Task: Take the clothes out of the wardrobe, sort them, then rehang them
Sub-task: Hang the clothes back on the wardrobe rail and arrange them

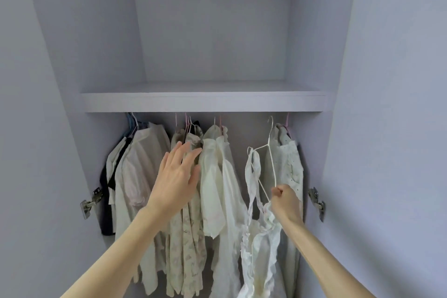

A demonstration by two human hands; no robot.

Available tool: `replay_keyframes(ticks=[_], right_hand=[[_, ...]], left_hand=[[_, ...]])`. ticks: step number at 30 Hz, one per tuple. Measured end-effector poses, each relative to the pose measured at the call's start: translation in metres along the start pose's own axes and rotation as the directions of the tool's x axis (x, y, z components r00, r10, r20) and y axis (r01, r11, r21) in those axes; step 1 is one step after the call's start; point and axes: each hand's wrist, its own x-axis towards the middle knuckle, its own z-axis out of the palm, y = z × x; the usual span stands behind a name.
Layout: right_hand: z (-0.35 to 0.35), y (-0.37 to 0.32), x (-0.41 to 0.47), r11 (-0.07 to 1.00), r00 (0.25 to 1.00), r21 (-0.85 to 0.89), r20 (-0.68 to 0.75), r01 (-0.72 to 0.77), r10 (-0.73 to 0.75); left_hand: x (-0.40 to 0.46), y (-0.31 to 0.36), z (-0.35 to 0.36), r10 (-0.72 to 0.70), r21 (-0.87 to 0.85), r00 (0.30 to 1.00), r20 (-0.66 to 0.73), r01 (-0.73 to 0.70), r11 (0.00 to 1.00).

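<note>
Several pale shirts and blouses (150, 176) hang on hangers below the wardrobe shelf (203, 103). My left hand (177, 176) is flat with straight fingers, pressing against a patterned shirt (186, 237) and a cream blouse (217, 189) in the middle of the row. My right hand (285, 201) grips the lower bar of a white wire hanger (269, 150) that carries a white strappy frilled top (261, 249). That hanger's hook is up by the rail, tilted. Behind it hangs a dotted cream garment (290, 162) at the far right. The rail itself is hidden by the shelf.
The upper compartment (212, 31) above the shelf holds nothing. Both wardrobe doors stand open, with metal hinges at the left (90, 201) and right (316, 202) walls. A dark garment (106, 201) hangs at the far left. A gap shows between the middle clothes and the held hanger.
</note>
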Motion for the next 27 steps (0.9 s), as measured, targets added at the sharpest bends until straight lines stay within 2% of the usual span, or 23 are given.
replay_keyframes(ticks=[7,13,17,23,27], right_hand=[[0.034,-0.009,0.093,0.998,0.998,-0.046,-0.040,0.044,-0.046],[0.075,-0.019,0.149,0.991,0.991,-0.090,-0.084,0.101,-0.108],[0.103,-0.032,0.175,0.986,0.988,-0.125,-0.091,0.111,-0.123],[0.136,-0.048,0.206,0.962,0.982,-0.233,-0.091,0.140,-0.165],[0.158,-0.035,0.219,0.972,0.993,-0.219,-0.059,0.087,-0.102]], left_hand=[[0.103,-0.027,0.019,-0.003,0.162,0.996,-0.089,0.017,0.987],[0.159,-0.067,0.040,0.005,0.244,0.999,-0.043,0.006,0.970],[0.162,-0.106,0.068,0.029,0.288,0.999,0.039,-0.039,0.957],[0.163,-0.128,0.087,0.123,0.362,0.992,-0.029,-0.104,0.926],[0.161,-0.130,0.093,0.120,0.377,0.992,-0.041,-0.096,0.921]])
